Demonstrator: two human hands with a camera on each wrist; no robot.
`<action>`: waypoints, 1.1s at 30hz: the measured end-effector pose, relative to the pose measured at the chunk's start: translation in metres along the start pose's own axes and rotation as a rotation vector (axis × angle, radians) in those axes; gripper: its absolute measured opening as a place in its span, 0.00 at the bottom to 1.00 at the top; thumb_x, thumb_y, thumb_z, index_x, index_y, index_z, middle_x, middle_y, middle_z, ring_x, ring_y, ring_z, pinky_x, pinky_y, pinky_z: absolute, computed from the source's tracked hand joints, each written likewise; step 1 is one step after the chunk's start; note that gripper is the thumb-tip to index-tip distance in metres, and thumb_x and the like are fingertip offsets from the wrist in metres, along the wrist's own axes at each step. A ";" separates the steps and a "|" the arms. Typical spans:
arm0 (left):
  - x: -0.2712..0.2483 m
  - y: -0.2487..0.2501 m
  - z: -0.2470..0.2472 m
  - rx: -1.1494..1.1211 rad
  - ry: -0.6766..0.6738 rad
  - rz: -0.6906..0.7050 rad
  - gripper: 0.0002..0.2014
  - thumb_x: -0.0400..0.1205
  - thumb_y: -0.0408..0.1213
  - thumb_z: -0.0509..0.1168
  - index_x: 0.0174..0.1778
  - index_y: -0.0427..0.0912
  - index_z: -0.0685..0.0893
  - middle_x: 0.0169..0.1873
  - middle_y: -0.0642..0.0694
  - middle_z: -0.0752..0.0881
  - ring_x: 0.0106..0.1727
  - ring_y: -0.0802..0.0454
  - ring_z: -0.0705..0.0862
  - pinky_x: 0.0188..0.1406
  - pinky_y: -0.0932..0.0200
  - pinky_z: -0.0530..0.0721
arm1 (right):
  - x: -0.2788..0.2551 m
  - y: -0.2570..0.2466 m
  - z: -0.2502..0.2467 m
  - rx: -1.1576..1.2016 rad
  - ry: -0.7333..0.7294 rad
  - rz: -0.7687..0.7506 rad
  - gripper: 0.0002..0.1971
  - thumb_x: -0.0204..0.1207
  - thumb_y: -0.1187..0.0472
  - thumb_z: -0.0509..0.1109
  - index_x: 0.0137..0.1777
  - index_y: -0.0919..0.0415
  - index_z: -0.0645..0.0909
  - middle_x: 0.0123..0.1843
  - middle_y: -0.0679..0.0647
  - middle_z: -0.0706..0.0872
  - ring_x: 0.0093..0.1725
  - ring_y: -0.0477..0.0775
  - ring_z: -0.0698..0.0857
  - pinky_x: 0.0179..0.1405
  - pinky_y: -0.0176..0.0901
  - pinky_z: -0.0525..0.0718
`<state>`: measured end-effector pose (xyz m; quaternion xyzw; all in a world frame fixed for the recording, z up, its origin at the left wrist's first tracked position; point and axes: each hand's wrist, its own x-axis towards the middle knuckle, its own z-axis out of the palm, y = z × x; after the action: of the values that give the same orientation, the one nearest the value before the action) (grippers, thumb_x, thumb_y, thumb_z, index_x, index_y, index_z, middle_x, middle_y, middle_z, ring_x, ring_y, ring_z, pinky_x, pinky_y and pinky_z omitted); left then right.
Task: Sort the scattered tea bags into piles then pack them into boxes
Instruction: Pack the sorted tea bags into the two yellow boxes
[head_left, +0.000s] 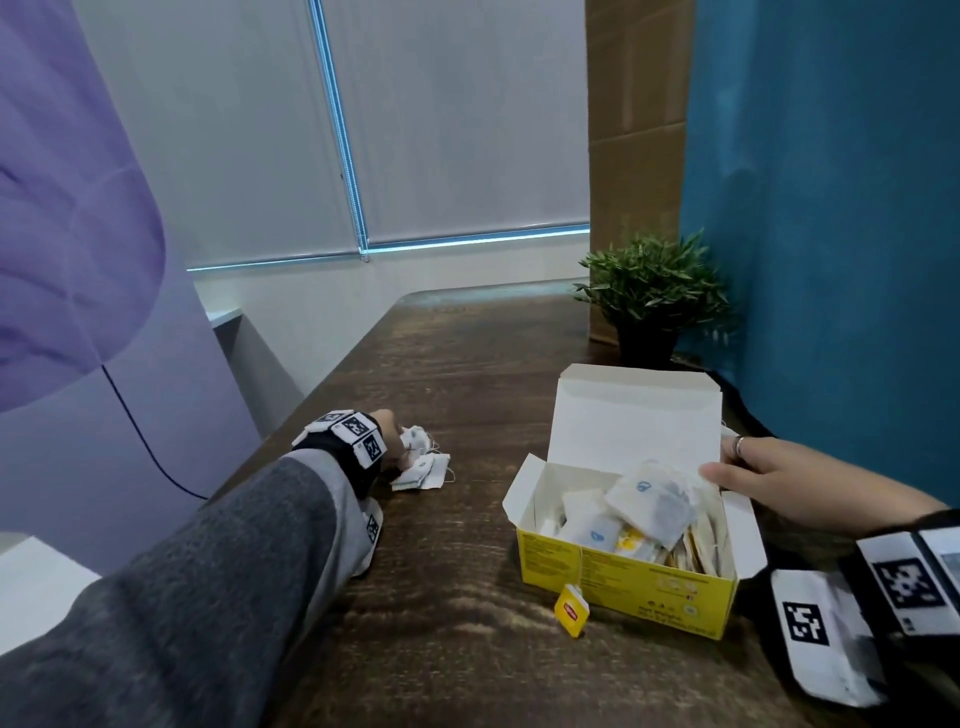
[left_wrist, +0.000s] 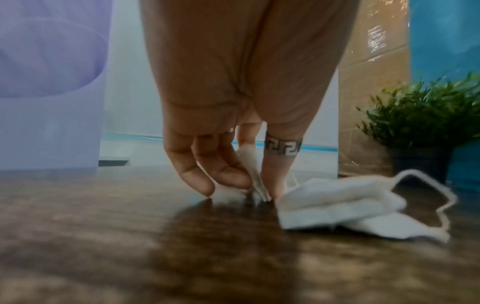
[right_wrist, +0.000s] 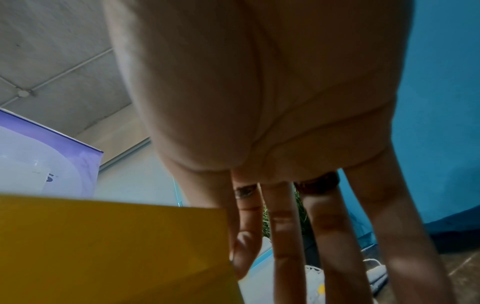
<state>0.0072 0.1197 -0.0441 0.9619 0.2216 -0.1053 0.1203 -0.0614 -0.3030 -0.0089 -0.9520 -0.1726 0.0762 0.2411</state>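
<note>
An open yellow tea box stands on the dark wooden table, its white lid upright. White tea bags fill it, and a yellow tag hangs over its front. My right hand holds the lid's right edge, thumb on the inner face and fingers behind the yellow outer panel. At the left, my left hand reaches down onto a small pile of white tea bags. There the left hand pinches one bag upright beside the pile.
A potted green plant stands behind the box, against a cardboard panel and a blue cloth wall. A purple banner and a dark cable lie past the table's left edge.
</note>
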 end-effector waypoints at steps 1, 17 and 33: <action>-0.020 0.007 -0.004 -0.077 -0.011 0.029 0.19 0.62 0.43 0.69 0.48 0.43 0.89 0.35 0.44 0.89 0.36 0.46 0.85 0.42 0.53 0.85 | 0.000 -0.001 0.001 -0.012 -0.007 0.008 0.38 0.69 0.28 0.57 0.52 0.67 0.79 0.52 0.43 0.83 0.53 0.52 0.83 0.58 0.47 0.77; -0.071 0.030 0.002 -0.466 -0.119 0.056 0.10 0.73 0.35 0.75 0.37 0.41 0.78 0.25 0.46 0.75 0.15 0.57 0.72 0.16 0.68 0.70 | 0.001 -0.001 0.001 -0.031 0.012 0.034 0.16 0.83 0.53 0.59 0.36 0.61 0.69 0.34 0.42 0.71 0.33 0.47 0.70 0.37 0.40 0.68; -0.115 0.053 -0.045 -0.612 -0.080 0.296 0.07 0.76 0.25 0.69 0.43 0.42 0.82 0.39 0.43 0.84 0.29 0.53 0.84 0.26 0.60 0.85 | 0.004 0.000 0.002 -0.002 0.016 0.027 0.17 0.82 0.52 0.60 0.40 0.66 0.73 0.39 0.51 0.78 0.39 0.53 0.76 0.47 0.48 0.75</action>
<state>-0.0633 0.0397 0.0382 0.8980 0.0960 -0.0529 0.4261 -0.0580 -0.3011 -0.0106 -0.9550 -0.1580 0.0718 0.2405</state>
